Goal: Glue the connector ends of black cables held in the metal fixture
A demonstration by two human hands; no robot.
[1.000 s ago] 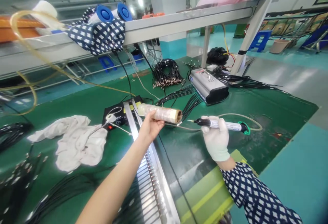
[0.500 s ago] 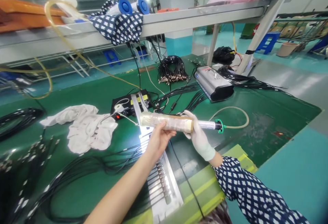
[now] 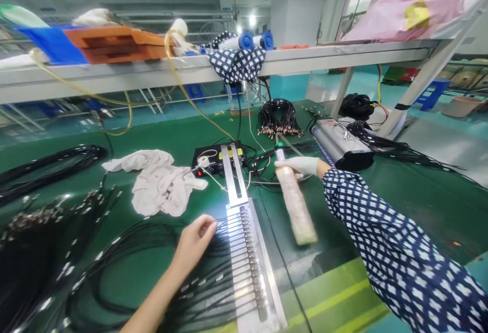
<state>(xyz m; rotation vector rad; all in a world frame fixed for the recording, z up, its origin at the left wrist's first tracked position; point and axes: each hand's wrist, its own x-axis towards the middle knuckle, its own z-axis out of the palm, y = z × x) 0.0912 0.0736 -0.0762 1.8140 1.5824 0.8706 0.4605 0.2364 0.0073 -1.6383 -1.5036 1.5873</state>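
Note:
My right hand (image 3: 299, 165), in a white glove, is closed around the upper part of a wrapped dispensing syringe (image 3: 295, 201). Its thick, pinkish-white wrapped end points down toward me, and a green-capped end with a hose points away. Bare and loosely curled, my left hand (image 3: 197, 236) is just left of a slotted metal fixture (image 3: 234, 229); whether anything is between its fingers is hidden. Thin black cables (image 3: 213, 267) run side by side into the fixture, their metal ends lined up along its slot.
A white cloth (image 3: 162, 180) and a black control box (image 3: 206, 157) are behind the left hand. Coiled cables (image 3: 278, 114) and a silver case (image 3: 343, 142) stand farther back. A shelf (image 3: 152, 76) crosses above, with yellow tubing hanging from it.
My left hand has let go of the wrapped syringe and moved down-left beside the fixture. The syringe has swung from level to upright in view, in my right hand. The view has turned left.

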